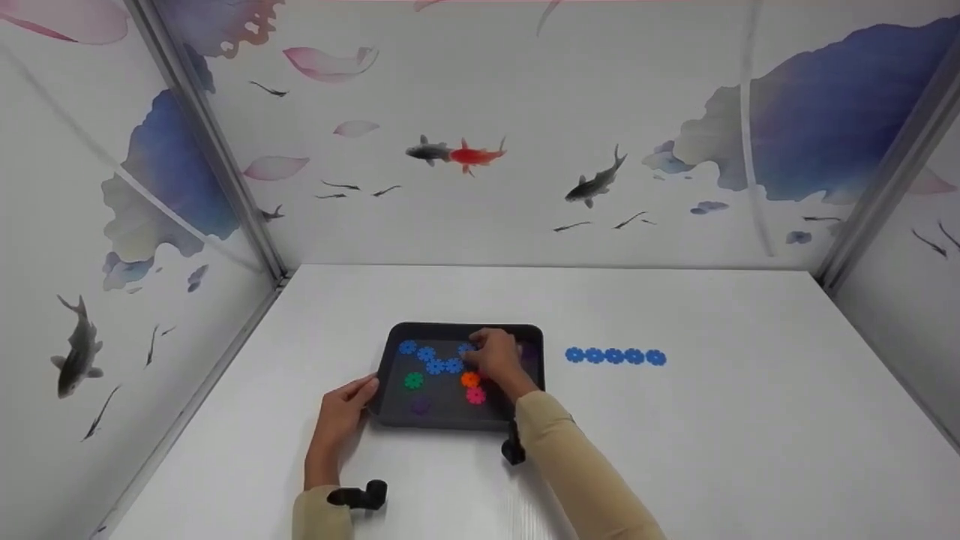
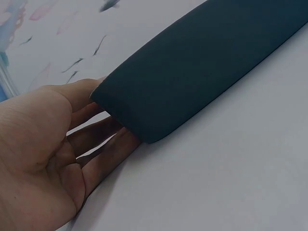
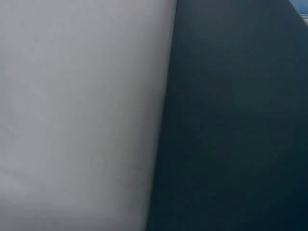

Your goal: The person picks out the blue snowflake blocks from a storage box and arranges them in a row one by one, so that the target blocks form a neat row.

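Observation:
The left hand (image 1: 341, 412) holds the left edge of a black tray (image 1: 450, 421); in the left wrist view its thumb lies on the rim of the tray (image 2: 192, 67) and the other fingers of the hand (image 2: 62, 149) reach beneath. Over the tray's right part, the right hand (image 1: 499, 360) has its fingertips at a blue flower-shaped piece (image 1: 464, 349); whether it pinches the piece is unclear. Several blue pieces (image 1: 435, 366), a green one (image 1: 414, 381), an orange one (image 1: 470, 379), a pink one (image 1: 476, 395) and a purple one (image 1: 421, 407) lie inside. The right wrist view shows the tray's side (image 3: 231, 115), no hand.
Right of the tray, several blue flower-shaped pieces (image 1: 614, 356) form a row on the white table (image 1: 720, 450). Panels with painted fish (image 1: 592, 186) stand behind and at both sides. Black wrist cameras sit at the left (image 1: 367, 496) and right (image 1: 513, 450) wrists.

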A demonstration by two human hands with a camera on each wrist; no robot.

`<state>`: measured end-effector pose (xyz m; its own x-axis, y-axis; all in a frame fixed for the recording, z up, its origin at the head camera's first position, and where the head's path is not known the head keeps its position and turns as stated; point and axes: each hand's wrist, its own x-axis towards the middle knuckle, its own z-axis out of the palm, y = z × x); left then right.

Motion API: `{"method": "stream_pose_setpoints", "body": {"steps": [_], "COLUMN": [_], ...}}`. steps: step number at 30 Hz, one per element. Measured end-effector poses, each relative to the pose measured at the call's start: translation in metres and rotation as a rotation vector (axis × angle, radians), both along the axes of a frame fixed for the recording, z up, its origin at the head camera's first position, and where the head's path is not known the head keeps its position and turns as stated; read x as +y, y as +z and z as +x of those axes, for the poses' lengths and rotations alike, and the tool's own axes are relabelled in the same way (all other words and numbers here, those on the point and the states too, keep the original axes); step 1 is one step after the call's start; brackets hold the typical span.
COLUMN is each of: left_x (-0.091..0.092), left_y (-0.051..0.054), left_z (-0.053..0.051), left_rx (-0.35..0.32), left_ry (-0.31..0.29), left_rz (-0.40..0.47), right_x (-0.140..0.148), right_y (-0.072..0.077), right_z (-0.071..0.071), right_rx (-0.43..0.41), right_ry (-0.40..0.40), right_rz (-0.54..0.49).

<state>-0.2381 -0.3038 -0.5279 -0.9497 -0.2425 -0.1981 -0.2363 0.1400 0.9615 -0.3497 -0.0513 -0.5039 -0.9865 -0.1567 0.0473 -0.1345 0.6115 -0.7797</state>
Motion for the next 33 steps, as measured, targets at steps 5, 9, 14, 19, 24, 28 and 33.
{"method": "stream_pose_setpoints", "body": {"steps": [5,9,14,19,24,28,33], "left_x": [0.0008,0.0016,0.0022,0.0012,0.0004,0.0004,0.0005], "left_y": [-0.0001,0.0003,-0.0001,-0.0012,-0.0018,-0.0019,-0.0020], "left_z": [0.0006,0.0003,0.0012,0.0018,0.0014,0.0013,0.0011], "left_rx": [0.000,0.005,0.027,0.036,0.037,0.036,0.030], "left_ry": [0.011,0.024,0.018,0.022,0.017,0.018,0.022], "left_rz": [0.008,-0.006,-0.011,-0.062,0.038,0.083,0.036], "right_x": [0.0011,0.0011,0.0006,-0.0004,-0.0006,0.0002,0.0028], "right_y": [0.0000,-0.0002,-0.0022,-0.0026,-0.0023,-0.0033,-0.0039], "right_z": [0.0001,-0.0010,-0.0023,-0.0009,-0.0002,-0.0014,-0.0035], "right_rx": [-0.005,-0.012,0.022,0.058,0.048,0.054,0.055], "right_ry": [-0.004,-0.008,0.002,0.041,0.048,0.058,0.071], "right_rz": [0.017,0.039,0.110,0.157,0.169,0.192,0.199]}}
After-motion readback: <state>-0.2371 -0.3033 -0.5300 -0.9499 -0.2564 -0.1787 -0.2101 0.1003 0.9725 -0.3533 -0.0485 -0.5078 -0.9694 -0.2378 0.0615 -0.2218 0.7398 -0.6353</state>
